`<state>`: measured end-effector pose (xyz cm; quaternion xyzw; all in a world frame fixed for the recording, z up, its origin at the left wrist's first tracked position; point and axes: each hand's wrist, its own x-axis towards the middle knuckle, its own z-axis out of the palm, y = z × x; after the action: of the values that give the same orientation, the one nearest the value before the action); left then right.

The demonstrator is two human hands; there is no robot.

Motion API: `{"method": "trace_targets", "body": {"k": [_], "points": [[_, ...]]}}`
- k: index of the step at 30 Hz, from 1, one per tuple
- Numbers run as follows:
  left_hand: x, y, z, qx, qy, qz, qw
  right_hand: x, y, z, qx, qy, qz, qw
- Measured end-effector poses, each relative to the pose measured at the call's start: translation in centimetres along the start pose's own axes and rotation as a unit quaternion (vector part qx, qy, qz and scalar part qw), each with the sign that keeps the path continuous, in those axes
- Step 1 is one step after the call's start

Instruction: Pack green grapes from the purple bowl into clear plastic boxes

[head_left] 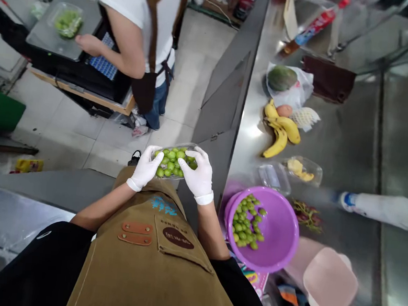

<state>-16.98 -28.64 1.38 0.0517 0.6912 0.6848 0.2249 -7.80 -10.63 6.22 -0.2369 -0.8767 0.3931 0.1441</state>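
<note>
Both hands are in thin white disposable gloves, and they've got a clear plastic clamshell tray (pixel 173 160) pinched between them, right up in front of the apron. The left hand (pixel 145 166) wraps the tray's left end, and the right hand (pixel 197 171) comes in from the other end with its fingers curled over the top, so neither hand is open. The tray's packed with shiny, round green fruit, maybe plums or big grapes, though it's hard to say which from up here. Just to the right sits a purple plastic basin (pixel 277 256), smooth and round, with a heap of the same loose green fruit (pixel 245 222) on one side. It's on a brushed steel tabletop (pixel 348 152) along with ripe yellow bananas (pixel 280 131), a melon in a crinkly plastic bag (pixel 282 79), a clear tray with yellow pieces (pixel 305 170) and a pink plastic tub (pixel 330 283). Over on the left, across the tiled floor, a co-worker (pixel 129 30) in a white tee and brown apron straps has a hand (pixel 86 43) beside a packed tray of green stuff (pixel 68 20), which sits on a grey metal platform (pixel 45 41).
</note>
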Motion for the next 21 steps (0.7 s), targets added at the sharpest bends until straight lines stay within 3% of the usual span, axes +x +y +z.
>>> {"method": "trace_targets", "body": {"k": [6, 14, 16, 21], "points": [[0.0, 0.1, -5.4, 0.0, 0.092, 0.033, 0.995, 3.8, -3.6, 6.3, -0.034, -0.102, -0.028, 0.994], [3.2, 1.1, -12.1, -0.017, 0.21, 0.024, 0.977, 9.0, -10.3, 11.7, -0.019, -0.053, -0.093, 0.994], [4.3, 1.3, -13.6, -0.031, 0.225, 0.024, 0.974, 10.6, -11.4, 13.0, 0.016, -0.094, -0.083, 0.992], [7.6, 1.3, -17.0, -0.083, 0.214, 0.004, 0.973, 15.5, -12.5, 17.5, 0.151, -0.208, 0.018, 0.966]]}}
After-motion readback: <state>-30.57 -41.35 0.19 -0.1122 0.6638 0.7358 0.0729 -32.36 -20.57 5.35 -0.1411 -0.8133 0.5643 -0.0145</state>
